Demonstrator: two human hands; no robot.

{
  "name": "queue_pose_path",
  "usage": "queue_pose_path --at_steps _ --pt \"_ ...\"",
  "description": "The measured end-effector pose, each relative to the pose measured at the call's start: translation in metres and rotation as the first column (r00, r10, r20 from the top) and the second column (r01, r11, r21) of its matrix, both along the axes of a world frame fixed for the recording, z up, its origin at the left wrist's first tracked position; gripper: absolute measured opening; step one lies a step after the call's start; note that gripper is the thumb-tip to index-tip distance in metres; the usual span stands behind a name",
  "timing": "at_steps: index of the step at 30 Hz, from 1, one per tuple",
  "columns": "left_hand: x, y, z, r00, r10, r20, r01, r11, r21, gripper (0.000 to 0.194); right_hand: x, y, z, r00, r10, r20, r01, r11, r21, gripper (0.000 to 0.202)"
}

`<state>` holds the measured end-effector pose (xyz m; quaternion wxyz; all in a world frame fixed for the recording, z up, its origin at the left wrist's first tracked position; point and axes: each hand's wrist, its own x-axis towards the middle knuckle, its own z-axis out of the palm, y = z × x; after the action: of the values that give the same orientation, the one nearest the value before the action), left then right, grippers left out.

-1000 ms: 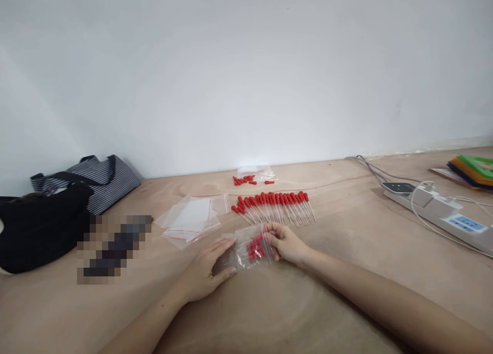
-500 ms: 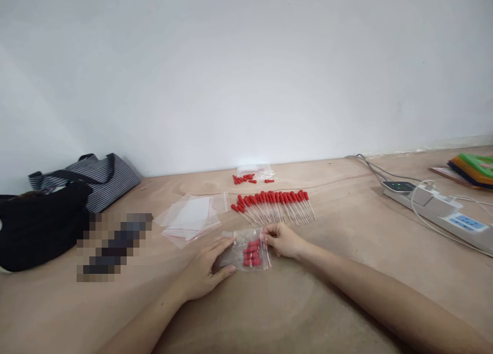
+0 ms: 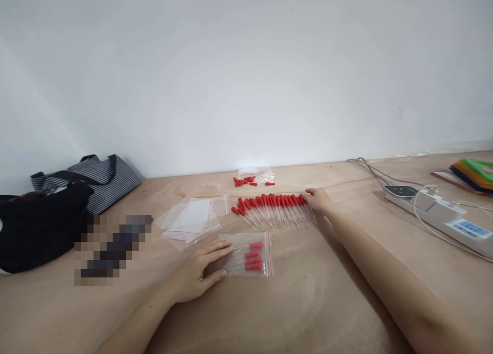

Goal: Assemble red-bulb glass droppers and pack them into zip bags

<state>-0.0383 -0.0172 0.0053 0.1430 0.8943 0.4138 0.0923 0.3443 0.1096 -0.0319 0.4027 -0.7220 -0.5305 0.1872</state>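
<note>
A clear zip bag (image 3: 241,279) lies flat in front of me, with several red-bulbed droppers (image 3: 253,259) inside and its red-striped mouth to the right. My left hand (image 3: 198,269) rests at the bag's left edge, fingers stretched and thumb apart, the fingertips on the plastic. Beyond the bag runs a row of droppers (image 3: 277,202), red bulbs away from me and clear thin stems towards me. At its right end my right hand (image 3: 318,200) pinches the bulb of the last dropper; the fingers partly hide it.
Flat zip bags (image 3: 190,220) are fanned out left of the row. Loose red bulbs (image 3: 244,181) and thin clear tubes (image 3: 265,177) lie near the wall. A power strip (image 3: 442,218) with cables stands right; a striped bag (image 3: 115,177) and a black bag (image 3: 42,230) are left.
My right hand has left the zip bag's mouth and moved away and right to the row's end. The zip bag now lies flatter, and my left hand has shifted slightly left.
</note>
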Motion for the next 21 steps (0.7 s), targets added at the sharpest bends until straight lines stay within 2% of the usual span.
queue_pose_path --at_steps 3,7,11,15,18,21 --pt "0.002 0.0 -0.002 1.0 -0.002 0.008 0.002 1.0 -0.005 0.043 0.0 0.005 -0.008 0.999 0.022 -0.023 -0.022 1.0 -0.015 0.012" --pt "0.009 0.001 -0.003 0.999 -0.011 0.034 0.011 1.0 0.009 0.041 0.002 0.006 -0.011 0.997 -0.005 -0.083 0.002 0.999 -0.036 0.003" --pt "0.012 0.001 -0.01 0.999 -0.011 0.049 0.01 1.0 0.03 0.042 0.01 0.0 -0.004 0.977 -0.023 -0.212 0.013 0.999 -0.049 0.005" --pt "0.013 0.004 -0.017 0.997 -0.009 0.071 0.005 0.998 0.065 0.044 0.012 -0.017 0.009 0.918 0.047 -0.394 -0.046 0.999 0.013 0.01" --pt "0.018 0.005 -0.015 0.998 -0.001 0.064 -0.004 0.997 0.075 0.048 -0.003 -0.036 0.012 0.848 0.117 -0.516 -0.082 0.992 0.091 0.018" --pt "0.025 0.005 -0.009 0.999 -0.008 0.036 0.006 0.999 0.047 0.047 -0.03 -0.057 0.006 0.784 0.148 -0.603 -0.08 0.987 0.139 0.029"
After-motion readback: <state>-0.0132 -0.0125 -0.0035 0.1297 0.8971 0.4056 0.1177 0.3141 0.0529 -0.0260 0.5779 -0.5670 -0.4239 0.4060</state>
